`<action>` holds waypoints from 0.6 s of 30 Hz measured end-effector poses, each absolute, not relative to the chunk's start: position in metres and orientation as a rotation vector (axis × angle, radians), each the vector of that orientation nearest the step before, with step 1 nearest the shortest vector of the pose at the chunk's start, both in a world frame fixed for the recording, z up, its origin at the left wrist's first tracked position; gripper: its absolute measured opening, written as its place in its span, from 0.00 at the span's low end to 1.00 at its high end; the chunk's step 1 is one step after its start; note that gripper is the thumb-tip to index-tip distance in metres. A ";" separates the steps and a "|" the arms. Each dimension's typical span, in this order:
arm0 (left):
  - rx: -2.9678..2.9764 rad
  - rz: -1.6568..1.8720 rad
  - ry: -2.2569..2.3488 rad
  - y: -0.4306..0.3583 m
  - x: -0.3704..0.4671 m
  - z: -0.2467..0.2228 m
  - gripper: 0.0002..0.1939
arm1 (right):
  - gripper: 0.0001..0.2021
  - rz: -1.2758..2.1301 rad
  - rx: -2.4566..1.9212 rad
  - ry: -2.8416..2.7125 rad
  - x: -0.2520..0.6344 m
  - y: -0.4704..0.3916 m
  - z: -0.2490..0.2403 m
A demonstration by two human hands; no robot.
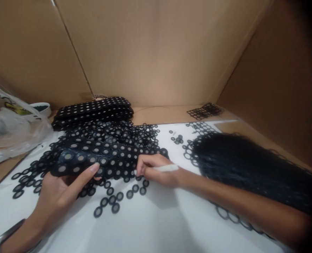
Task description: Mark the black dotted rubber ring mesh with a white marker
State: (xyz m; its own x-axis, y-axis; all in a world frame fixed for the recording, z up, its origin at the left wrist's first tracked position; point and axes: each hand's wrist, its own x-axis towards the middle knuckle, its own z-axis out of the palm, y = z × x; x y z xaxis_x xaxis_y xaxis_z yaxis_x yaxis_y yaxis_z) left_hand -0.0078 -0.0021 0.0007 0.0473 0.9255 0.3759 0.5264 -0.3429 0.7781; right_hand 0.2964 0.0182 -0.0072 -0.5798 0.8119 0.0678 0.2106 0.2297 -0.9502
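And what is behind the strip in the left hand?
Behind the strip: heaped black rings, then a spotted black bundle. What the strip itself covers cannot be seen.

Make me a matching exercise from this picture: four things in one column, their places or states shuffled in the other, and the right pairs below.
Things:
1. Stick
2. Bag
3. Left hand
4. Heap at right

Places and states:
A. See-through, at the left edge of the view
B. Partly hidden by the right forearm
C. White, held in the right hand
D. Gripping the dotted strip, thumb on top

Right pairs: 1-C, 2-A, 3-D, 4-B
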 end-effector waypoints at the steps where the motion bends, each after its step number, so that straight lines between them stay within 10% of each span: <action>1: 1.885 1.234 1.455 -0.002 -0.008 0.000 0.16 | 0.07 1.379 -0.936 -1.909 0.296 0.018 -0.007; 18: 1.740 1.231 1.459 0.003 -0.024 -0.011 0.14 | 0.08 1.437 -0.894 -1.640 0.302 0.023 -0.005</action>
